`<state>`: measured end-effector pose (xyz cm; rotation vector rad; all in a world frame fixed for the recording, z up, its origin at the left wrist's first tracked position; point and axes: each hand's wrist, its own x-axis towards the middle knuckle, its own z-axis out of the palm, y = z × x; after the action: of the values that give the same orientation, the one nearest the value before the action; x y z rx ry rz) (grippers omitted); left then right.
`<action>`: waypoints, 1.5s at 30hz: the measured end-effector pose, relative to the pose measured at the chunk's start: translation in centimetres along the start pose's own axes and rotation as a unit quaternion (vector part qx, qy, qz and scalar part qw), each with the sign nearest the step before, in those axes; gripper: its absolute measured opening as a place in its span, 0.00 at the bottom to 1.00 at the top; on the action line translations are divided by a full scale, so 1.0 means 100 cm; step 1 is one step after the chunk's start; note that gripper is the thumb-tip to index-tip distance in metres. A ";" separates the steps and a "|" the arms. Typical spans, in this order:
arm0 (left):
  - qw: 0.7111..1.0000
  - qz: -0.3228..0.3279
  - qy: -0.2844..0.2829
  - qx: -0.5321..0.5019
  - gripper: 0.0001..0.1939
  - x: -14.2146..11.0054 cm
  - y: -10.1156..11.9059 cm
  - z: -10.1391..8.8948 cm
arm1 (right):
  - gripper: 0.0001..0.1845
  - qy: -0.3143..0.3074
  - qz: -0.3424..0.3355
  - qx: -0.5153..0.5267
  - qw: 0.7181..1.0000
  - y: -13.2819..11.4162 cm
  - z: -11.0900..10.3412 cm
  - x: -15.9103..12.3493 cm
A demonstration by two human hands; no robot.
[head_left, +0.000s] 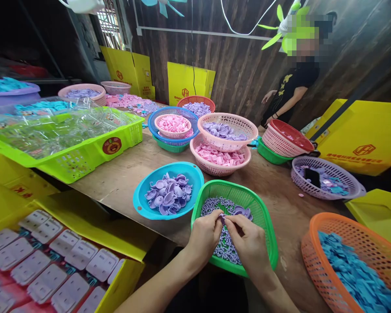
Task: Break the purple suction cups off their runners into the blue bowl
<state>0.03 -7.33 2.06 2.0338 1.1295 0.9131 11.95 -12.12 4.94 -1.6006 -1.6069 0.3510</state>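
As hands (202, 239) (253, 243) pinch plastic (222, 218), curly bits (228, 251), latticed green basket (263, 217)

Both bare forearms are stretched forward from the lower edge, the left forearm (159, 284) slanted inward from the left, the right forearm (276, 289) from the right. The left hand (202, 232) and right hand (248, 237) are brought nearly together, backs turned upward, with thumbs and fingers bent into a pinch.
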 end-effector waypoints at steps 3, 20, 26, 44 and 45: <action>1.000 -0.008 -0.004 -0.006 0.14 0.000 0.001 -0.002 | 0.11 0.014 0.001 -0.009 1.000 -0.002 0.001 0.000; 0.992 0.038 -0.009 0.117 0.16 -0.010 -0.006 0.002 | 0.12 0.025 -0.057 -0.092 0.994 -0.009 0.018 -0.003; 0.985 0.031 -0.038 0.165 0.17 -0.009 -0.011 0.004 | 0.13 0.008 -0.026 -0.065 0.998 -0.005 0.023 0.004; 0.944 0.090 -0.227 0.222 0.15 0.097 -0.011 0.031 | 0.17 -0.383 0.037 -0.337 0.859 0.091 0.055 0.017; 0.940 0.089 -0.251 0.214 0.14 0.103 -0.009 0.047 | 0.18 -0.384 0.038 -0.341 0.857 0.092 0.055 0.017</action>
<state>7.50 1.25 1.43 2.5561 0.9147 0.1896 14.76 -7.28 -4.32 -2.2270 -2.4742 0.5483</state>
